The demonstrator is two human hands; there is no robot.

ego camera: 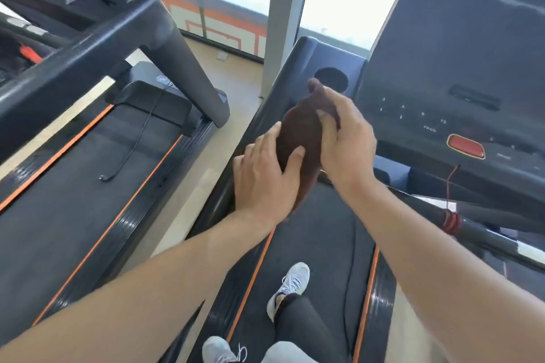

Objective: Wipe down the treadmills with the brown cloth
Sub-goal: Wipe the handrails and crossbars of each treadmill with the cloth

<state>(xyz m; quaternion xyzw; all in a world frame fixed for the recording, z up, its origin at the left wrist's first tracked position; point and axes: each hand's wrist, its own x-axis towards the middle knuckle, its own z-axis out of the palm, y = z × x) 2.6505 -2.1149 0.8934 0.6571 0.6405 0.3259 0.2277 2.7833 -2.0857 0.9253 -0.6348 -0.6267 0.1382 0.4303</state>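
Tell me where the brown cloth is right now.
Mid-frame in the head view, the bunched brown cloth is held between the left hand and right hand, above the treadmill's left handrail.

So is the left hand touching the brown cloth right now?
Touching. The head view shows the left hand with thumb and fingers laid against the brown cloth.
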